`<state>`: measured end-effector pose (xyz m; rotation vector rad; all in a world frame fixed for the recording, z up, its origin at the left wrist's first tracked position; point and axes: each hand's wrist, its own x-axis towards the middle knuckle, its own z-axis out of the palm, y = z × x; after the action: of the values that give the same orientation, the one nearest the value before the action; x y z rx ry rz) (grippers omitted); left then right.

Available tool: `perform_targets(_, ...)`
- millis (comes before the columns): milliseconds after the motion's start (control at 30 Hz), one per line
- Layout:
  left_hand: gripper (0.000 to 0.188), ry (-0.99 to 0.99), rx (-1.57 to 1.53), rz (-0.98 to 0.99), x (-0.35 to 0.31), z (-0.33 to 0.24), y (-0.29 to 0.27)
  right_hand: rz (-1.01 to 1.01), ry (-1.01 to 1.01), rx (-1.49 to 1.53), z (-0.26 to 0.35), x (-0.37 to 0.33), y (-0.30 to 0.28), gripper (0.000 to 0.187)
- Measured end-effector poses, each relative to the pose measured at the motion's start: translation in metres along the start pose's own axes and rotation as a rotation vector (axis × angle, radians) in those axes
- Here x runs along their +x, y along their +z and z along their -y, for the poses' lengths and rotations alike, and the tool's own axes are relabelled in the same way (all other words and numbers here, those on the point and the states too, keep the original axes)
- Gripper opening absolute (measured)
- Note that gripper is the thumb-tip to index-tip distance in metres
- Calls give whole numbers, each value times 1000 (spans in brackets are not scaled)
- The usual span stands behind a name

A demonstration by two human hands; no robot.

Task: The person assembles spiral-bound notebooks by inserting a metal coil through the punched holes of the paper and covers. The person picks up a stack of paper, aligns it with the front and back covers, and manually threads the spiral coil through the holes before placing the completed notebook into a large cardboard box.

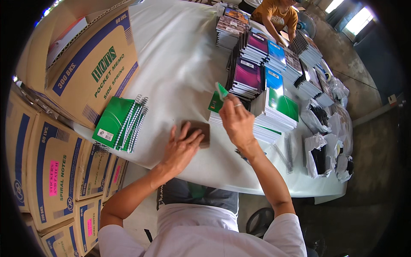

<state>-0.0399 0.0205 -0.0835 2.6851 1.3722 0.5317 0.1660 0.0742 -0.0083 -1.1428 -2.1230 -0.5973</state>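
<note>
Head view: at the frame's centre, the left hand (182,146) lies, fingers spread, on a blurred brown pad (206,136) on the tabletop (180,55). To its right, the right hand (236,121) pinches a small green-and-white piece (221,91); a sideways wrist swing could topple the nearby green notebooks (283,105), a loose pinch drop the piece.

A person's left hand (182,147) rests on a brown rectangular piece (206,136) while the right hand (236,122) (a ring (238,105) on one finger) holds a small, blurred green piece (221,91) above a white-covered table (171,55). Green spiral notebooks (114,118) lie at left beside a large cardboard carton (85,88); stacks of green, purple and blue notebooks (247,73) crowd the right side, and a co-worker (280,15) in a mustard-coloured shirt appears beyond them.
</note>
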Motion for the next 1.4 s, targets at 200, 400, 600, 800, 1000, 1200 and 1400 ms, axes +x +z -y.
perform_targets(200,67,-619,-2013,112,20,-1,-54,-127,-217,170,45,-45,-57,15)
perform_targets(400,67,-306,-1757,198,13,-21,-30,141,87,433,65,-89,-69,39)
perform_targets(600,62,107,-1491,304,-1,-13,-6,123,822,1376,44,-129,-63,43)
perform_targets(800,79,34,-1110,-85,1,-36,-17,119,885,1285,66,-156,-37,26)
perform_targets(1000,71,241,-70,-3,23,-85,-33,298,775,1059,42,-142,-61,34)
perform_targets(1200,57,270,-174,103,28,-82,-32,251,697,-329,-75,-190,-97,29)
perform_targets(1400,53,273,-246,98,29,-75,-29,362,638,-69,-119,-208,-111,23)
